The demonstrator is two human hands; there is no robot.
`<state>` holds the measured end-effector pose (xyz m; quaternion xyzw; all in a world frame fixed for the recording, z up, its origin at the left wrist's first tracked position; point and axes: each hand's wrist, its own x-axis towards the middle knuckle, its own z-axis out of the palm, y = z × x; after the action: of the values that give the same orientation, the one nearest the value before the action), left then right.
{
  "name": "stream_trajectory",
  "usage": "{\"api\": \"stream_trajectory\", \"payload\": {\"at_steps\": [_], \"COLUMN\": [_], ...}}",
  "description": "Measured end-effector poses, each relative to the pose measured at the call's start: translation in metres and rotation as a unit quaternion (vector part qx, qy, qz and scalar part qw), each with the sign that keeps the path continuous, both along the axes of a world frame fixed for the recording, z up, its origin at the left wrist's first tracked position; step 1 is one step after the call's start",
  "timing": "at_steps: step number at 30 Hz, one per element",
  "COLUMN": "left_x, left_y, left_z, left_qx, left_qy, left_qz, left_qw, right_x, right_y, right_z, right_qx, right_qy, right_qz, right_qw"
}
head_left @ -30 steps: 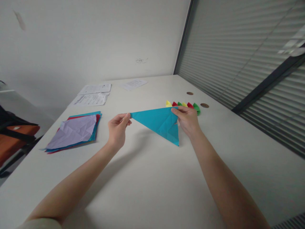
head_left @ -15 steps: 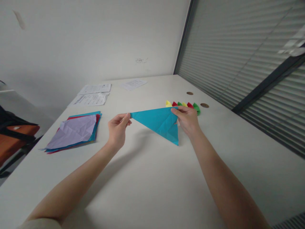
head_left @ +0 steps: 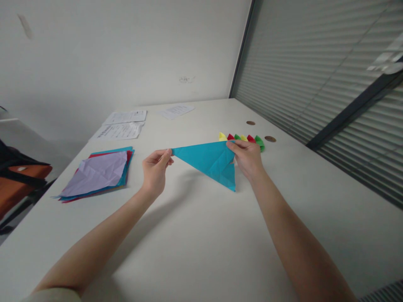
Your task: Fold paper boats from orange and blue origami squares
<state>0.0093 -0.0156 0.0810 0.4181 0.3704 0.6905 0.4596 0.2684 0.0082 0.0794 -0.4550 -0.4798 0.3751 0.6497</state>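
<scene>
A blue sheet of paper (head_left: 210,161), folded into a triangle and creased, is stretched between my hands above the white table (head_left: 189,243). My left hand (head_left: 155,172) pinches its left tip between thumb and fingers. At its upper right corner, my right hand (head_left: 248,157) grips the paper with the thumb in front. The lower corner hangs free. Behind the right hand stands a row of small folded paper pieces in yellow, red and green (head_left: 260,142), partly hidden by the hand and the blue paper.
On the left lies a stack of coloured paper (head_left: 97,172), a crumpled lilac sheet on top. Printed sheets (head_left: 121,131) rest farther back. Two round cable holes (head_left: 270,139) sit near the right edge, beside window blinds (head_left: 315,75). An orange and black bag (head_left: 23,180) is at far left.
</scene>
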Motion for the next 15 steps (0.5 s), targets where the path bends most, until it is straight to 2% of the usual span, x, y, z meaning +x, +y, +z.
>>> {"api": "stream_trajectory", "payload": {"at_steps": [6,15], "left_x": [-0.0001,-0.0009], "left_y": [-0.0002,-0.0021], "left_z": [-0.0001,-0.002], "left_qx": [0.006,0.022], "left_qy": [0.002,0.064], "left_qz": [0.004,0.054], "left_qw": [1.0,0.996], "right_x": [0.0001,0.0015], "right_y": [-0.0015,-0.0007], "right_z": [0.0015,0.0007], "right_qx": [-0.003,-0.013], "right_qy": [0.0,0.012], "right_qz": [0.006,0.024], "right_qw": [1.0,1.0]}}
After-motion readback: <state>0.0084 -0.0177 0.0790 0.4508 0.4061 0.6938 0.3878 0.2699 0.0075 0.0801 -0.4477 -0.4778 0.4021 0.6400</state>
